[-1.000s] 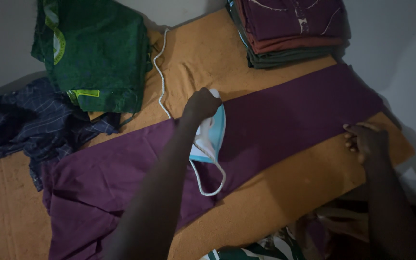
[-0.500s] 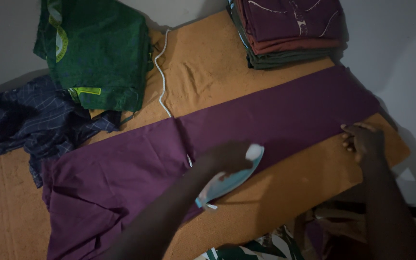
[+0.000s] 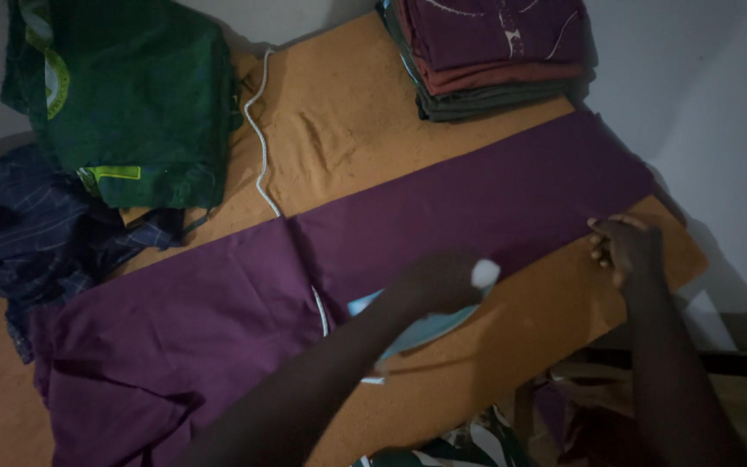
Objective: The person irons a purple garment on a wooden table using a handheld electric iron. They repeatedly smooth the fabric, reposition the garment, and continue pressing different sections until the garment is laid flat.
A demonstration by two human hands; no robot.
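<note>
Dim room, orange mat [image 3: 347, 130] on floor. My left hand [image 3: 438, 281] w/ grip closed round the iron [image 3: 425, 324], at cloth's [image 3: 218, 320] near edge. Right hand [image 3: 624, 246] pins cloth end flat, fingers spread. Right part looks smooth; left end wrinkly, not done.

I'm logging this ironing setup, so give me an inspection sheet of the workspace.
Surface: orange padded board, on a grey floor.
Job's things: purple cloth laid flat along it; blue and white iron at its near edge.
Clutter: green garment, dark checked shirt, folded stack.
Hands: left hand grips the iron; right hand presses the cloth's edge.
Cables: white cord across the board.
Surroundings: patterned fabric below.
</note>
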